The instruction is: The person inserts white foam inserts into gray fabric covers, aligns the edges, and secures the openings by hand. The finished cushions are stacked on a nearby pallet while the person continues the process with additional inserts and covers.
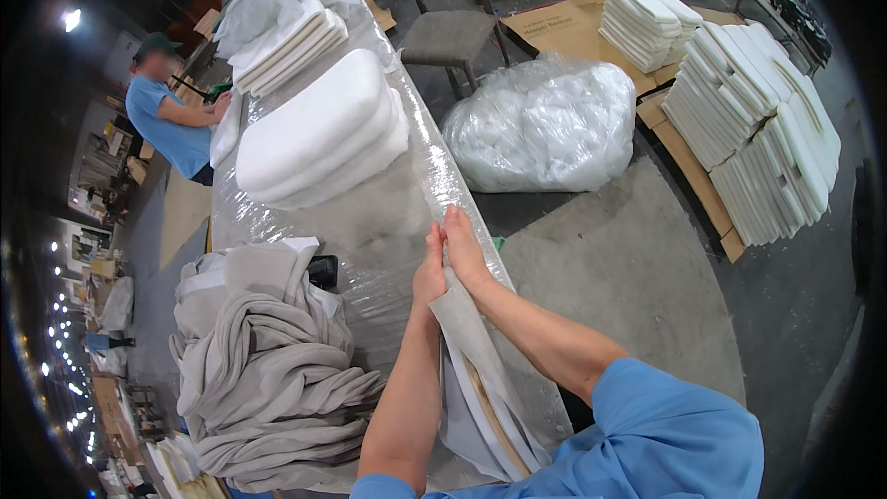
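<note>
My left hand (pixel 430 270) and my right hand (pixel 467 254) are close together, palms facing, over the middle of the plastic-covered table (pixel 370 199). Between them they clasp the far end of a grey fabric cushion cover (pixel 459 319). The cover stands on edge and runs back toward my body, with a white layer and a tan strip showing along its open side. My palms and some fingers hide its far tip. Left of my left forearm lies a heap of grey fabric covers (pixel 268 370), with a small black object (pixel 322 272) beside it.
White foam pads (pixel 319 129) and folded batting (pixel 286 42) lie farther up the table. A person (pixel 171 115) in blue stands at its far left. To the right are a plastic-wrapped bundle (pixel 545 125), a grey chair (pixel 453 37) and stacked white foam (pixel 753 120) on cardboard.
</note>
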Available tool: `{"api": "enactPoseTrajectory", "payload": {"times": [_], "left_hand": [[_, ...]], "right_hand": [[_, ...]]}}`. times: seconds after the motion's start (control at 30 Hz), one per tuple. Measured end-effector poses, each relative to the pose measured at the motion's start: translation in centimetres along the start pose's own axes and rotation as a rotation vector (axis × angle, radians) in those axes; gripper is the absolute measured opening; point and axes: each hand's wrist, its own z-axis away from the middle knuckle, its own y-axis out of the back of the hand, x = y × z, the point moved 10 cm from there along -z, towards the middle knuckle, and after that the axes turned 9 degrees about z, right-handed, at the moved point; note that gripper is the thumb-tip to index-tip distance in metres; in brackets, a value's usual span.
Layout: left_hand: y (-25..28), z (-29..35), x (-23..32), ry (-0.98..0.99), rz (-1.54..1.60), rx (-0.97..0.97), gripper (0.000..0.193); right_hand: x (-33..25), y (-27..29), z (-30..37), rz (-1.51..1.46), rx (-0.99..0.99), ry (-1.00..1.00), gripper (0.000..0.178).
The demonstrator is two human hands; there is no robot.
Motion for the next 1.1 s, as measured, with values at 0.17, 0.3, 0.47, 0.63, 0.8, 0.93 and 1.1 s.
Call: {"api": "enactPoseTrajectory", "payload": {"times": [0.17,0.3,0.47,0.63,0.8,0.93,1.1], "left_hand": [[-0.9,2.0,-0.4,0.160,0.174,-0.022,0.062],[-1.0,2.9,0.9,0.053,0.332,-0.008,0.046],[1.5,1.7,-1.8,0.045,0.374,0.002,0.044],[3.2,1.1,-3.5,0.036,0.397,0.022,0.043],[4.2,1.7,-3.1,0.049,0.442,0.026,0.041],[4.0,2.6,-2.7,0.029,0.541,0.036,0.039],[7.6,4.5,-4.6,0.008,0.581,0.224,0.037]], "right_hand": [[-1.3,-0.8,0.4,0.254,-0.057,0.079,0.076],[-5.2,-3.2,2.1,0.474,-0.176,0.176,0.080],[-8.1,-5.6,3.5,0.731,-0.315,0.406,0.081],[-9.8,-7.3,4.3,0.802,-0.374,0.582,0.062],[-8.4,-9.0,5.4,0.693,-0.617,0.552,0.044],[-3.0,-7.6,2.9,0.146,-0.748,0.013,0.059],[2.4,-6.4,3.6,-0.031,-0.735,-0.196,0.069]]}}
